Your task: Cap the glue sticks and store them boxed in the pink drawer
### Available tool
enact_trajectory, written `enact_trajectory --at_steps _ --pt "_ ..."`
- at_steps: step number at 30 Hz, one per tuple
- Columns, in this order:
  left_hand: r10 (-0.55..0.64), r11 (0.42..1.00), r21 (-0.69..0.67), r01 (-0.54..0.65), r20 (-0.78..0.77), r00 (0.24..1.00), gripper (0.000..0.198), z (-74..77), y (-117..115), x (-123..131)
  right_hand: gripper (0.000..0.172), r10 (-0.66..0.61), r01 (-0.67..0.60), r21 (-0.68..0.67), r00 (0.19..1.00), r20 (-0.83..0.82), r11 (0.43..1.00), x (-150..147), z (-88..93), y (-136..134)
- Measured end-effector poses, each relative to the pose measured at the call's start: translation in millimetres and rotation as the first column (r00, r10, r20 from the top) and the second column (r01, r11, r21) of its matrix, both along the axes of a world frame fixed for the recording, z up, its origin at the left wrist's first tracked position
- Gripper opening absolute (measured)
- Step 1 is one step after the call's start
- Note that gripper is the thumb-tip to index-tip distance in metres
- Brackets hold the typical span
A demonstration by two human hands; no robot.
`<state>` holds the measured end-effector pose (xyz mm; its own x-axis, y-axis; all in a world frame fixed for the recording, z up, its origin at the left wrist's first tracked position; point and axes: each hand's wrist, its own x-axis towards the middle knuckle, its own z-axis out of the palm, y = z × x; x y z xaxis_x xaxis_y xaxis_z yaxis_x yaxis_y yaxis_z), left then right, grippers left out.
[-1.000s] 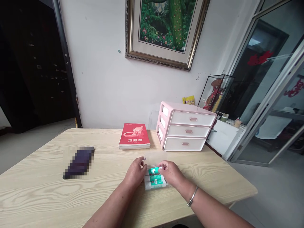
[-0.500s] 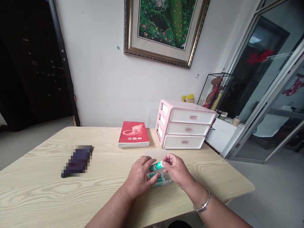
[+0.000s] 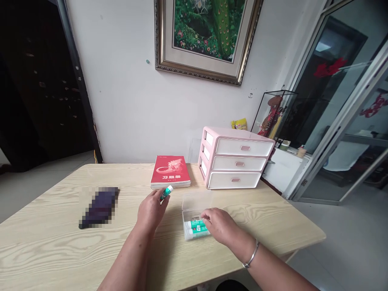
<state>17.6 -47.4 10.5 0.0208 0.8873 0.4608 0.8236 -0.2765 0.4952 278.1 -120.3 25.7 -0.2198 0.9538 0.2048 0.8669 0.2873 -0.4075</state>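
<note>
Holding a small green and white glue stick [image 3: 166,192] between thumb and fingertips, the left hand [image 3: 150,210] is lifted just above the pale wooden table [image 3: 60,246]. The stick tilts up and away from the person, its white end highest, and sits in front of the near edge of a red paperback book [image 3: 170,176].

Just to the right, a clear plastic box [image 3: 194,201] rests open on the table. Two more green and white glue sticks [image 3: 196,229] lie side by side in its near half. The right hand [image 3: 220,225] lies palm down over the right side of the box, fingers curled onto those sticks. Whether the fingers actually grip one cannot be told. A thin silver bracelet [image 3: 252,254] circles the right wrist.

Beyond the box, towards the wall, a pink three-drawer desk organiser with white drawer fronts [image 3: 235,163] stands beside the red book, all drawers closed. Well to the left on the table lies a dark flat object [image 3: 98,207], blurred out. On the white wall above hangs a gold-framed picture of green foliage [image 3: 209,32]. To the right of the organiser, off the table, stands a glass display case [image 3: 271,117] next to glazed doors.
</note>
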Motion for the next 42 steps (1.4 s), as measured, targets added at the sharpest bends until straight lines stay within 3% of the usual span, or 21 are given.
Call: enact_trajectory --at_steps 4,8,12,16,18,20,23,25,28,31,34,36,39,42 --pt "-0.075 0.99 -0.132 0.054 -0.155 0.985 0.033 -15.6 17.4 4.4 0.023 0.086 -0.087 -0.009 0.97 0.229 0.996 -8.1 4.7 1.8" --pt "-0.122 0.988 -0.111 0.105 -0.159 0.98 0.035 -25.7 27.7 12.4 0.018 0.142 -0.12 -0.086 0.931 0.337 0.989 -15.9 12.5 10.8" --pt "-0.129 0.991 -0.059 0.122 -0.138 0.982 0.039 -26.0 30.0 12.4 0.012 0.17 -0.136 -0.115 0.914 0.369 0.984 -20.3 19.7 12.7" --pt "-0.185 0.968 0.182 0.172 0.057 0.981 0.029 -12.2 7.2 10.0 0.024 0.188 -0.17 -0.083 0.928 0.321 0.982 -17.1 29.5 2.9" --pt "-0.285 0.934 0.263 0.244 0.131 0.95 0.026 -0.2 -13.1 14.1 0.028 0.194 -0.189 -0.044 0.944 0.265 0.981 -13.9 37.0 -3.9" --pt "-0.419 0.874 0.313 0.373 0.093 0.903 0.027 12.6 -33.0 22.8 0.029 0.217 -0.221 -0.004 0.952 0.216 0.975 -12.7 45.5 -10.1" --pt "-0.598 0.778 0.235 0.582 -0.006 0.801 0.036 25.8 -51.4 37.9 0.03 0.269 -0.28 0.05 0.948 0.17 0.959 -16.3 55.4 -15.8" --pt "-0.638 0.758 0.172 0.629 -0.007 0.77 0.035 27.8 -53.3 43.4 0.031 0.28 -0.294 0.086 0.949 0.142 0.952 -20.0 57.2 -16.4" --pt "-0.626 0.774 0.174 0.609 0.064 0.777 0.03 23.7 -44.9 38.2 0.031 0.181 -0.185 0.147 0.983 0.041 0.972 -20.4 53.3 -14.5" --pt "-0.555 0.827 0.255 0.501 0.237 0.797 0.027 19.0 -31.8 20.3 0.025 0.036 -0.035 0.066 0.999 -0.027 0.997 -13.2 47.6 -14.1" --pt "-0.384 0.917 0.274 0.29 0.414 0.825 0.027 15.6 -19.2 2.0 0.025 0.115 -0.106 -0.128 0.991 0.069 0.986 -5.3 43.1 -17.1" --pt "-0.222 0.969 0.198 0.146 0.447 0.867 0.029 11.7 -11.3 -5.1 0.026 0.203 -0.171 -0.191 0.965 0.168 0.967 -3.5 39.2 -18.8" --pt "-0.038 0.999 -0.015 0.044 0.275 0.961 0.031 1.4 -0.7 -5.4 0.019 0.26 -0.207 -0.197 0.917 0.302 0.958 -4.9 30.7 -17.3" --pt "-0.079 0.984 -0.154 0.085 0.049 0.996 0.027 -11.4 6.5 3.3 0.02 0.282 -0.228 -0.189 0.896 0.343 0.955 -5.7 22.2 -11.6"
